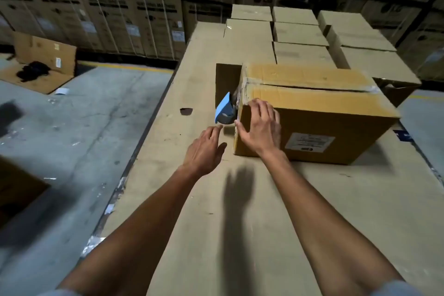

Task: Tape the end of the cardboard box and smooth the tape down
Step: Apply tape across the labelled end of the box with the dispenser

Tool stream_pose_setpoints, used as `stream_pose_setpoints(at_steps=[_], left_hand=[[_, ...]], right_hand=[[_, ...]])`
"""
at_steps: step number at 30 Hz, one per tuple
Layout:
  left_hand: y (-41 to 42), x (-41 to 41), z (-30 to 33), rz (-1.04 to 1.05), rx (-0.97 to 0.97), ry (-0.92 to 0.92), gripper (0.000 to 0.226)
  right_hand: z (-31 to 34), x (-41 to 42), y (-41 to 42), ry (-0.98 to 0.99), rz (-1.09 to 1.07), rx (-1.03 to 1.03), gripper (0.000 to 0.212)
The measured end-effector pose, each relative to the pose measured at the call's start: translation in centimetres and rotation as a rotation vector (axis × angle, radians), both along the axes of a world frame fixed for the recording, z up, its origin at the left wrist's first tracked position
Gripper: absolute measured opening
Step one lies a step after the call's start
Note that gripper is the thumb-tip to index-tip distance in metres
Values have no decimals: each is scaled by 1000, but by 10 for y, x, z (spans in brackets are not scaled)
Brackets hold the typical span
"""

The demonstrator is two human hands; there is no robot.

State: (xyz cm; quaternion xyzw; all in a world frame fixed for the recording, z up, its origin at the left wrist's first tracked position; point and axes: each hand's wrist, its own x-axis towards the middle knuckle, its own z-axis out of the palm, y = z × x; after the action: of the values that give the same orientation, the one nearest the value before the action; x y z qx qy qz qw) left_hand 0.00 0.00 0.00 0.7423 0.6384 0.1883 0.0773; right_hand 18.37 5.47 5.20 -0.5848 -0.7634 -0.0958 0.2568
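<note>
A brown cardboard box (310, 113) lies on a cardboard-covered work surface (240, 211), its top flaps shut with a dark seam between them. A blue tape dispenser (225, 109) hangs against the box's left end, where clear tape (241, 96) runs down the corner. My right hand (258, 126) lies flat on the near left corner of the box, fingers spread over the edge and thumb pointing at the tape. My left hand (205, 149) hovers open just below the dispenser, fingertips close to it without gripping.
Several smaller sealed boxes (298, 31) are stacked behind the box. Tall stacked cartons (96, 14) line the back wall. Grey concrete floor (72, 127) drops away to the left with an open flattened carton (43, 60). A white label (310, 142) is on the box's near side.
</note>
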Motion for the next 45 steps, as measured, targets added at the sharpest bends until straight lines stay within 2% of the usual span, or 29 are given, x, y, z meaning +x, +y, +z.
stream_pose_setpoints(at_steps=[5, 11, 18, 25, 31, 35, 40, 45], left_hand=[[30, -30, 2, -58, -17, 12, 60], [58, -55, 2, -164, 3, -5, 57], [72, -66, -9, -293, 3, -39, 58], [52, -51, -24, -402, 1, -63, 64], [22, -34, -35, -530, 57, -52, 73], [8, -20, -40, -606, 69, -46, 81], [10, -11, -46, -669, 58, -31, 95], [21, -8, -49, -686, 70, -24, 91]], right_hand=[[5, -33, 37, -65, -169, -158, 81], [0, -51, 48, -150, -315, -264, 69], [2, -38, 10, -156, -333, -241, 68], [3, 4, -50, -135, -299, -231, 69], [4, 19, -91, -130, -402, -196, 72], [2, 13, -96, -151, -473, -201, 74], [3, -2, -87, -189, -517, -143, 59], [1, -13, -64, -249, -541, -165, 65]])
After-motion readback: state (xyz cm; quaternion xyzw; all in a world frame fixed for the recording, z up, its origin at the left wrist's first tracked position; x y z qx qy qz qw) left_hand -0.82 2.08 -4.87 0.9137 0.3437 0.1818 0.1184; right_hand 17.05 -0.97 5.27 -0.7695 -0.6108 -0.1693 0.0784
